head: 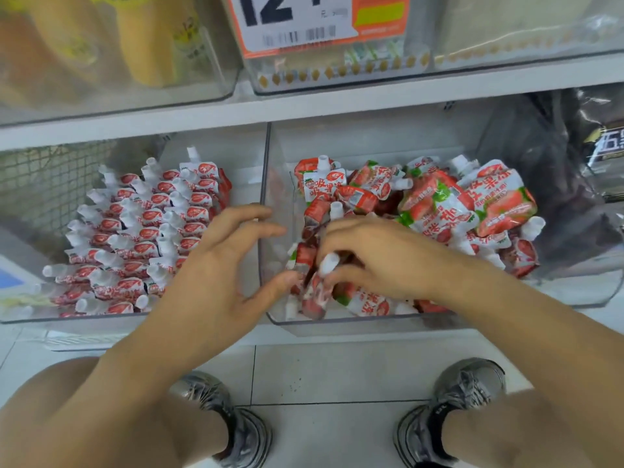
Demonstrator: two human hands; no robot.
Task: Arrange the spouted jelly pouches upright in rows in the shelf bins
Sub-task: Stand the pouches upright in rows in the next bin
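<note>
Right hand [368, 255] gripping a pouch [317, 288] in the cluttered right bin [270, 231]; left hand [219, 265] spread wide, empty, over the divider; tidy rows [141, 231] at centre left.

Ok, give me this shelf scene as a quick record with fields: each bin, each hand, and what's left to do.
left bin: jelly pouches upright in neat rows
right bin: loose pile of pouches, jumbled
left hand: fingers spread at the wall between the bins, thumb touching pouches in the right bin
right hand: in the right bin, gripping a pouch near its white cap
remaining: right bin not yet arranged
</note>
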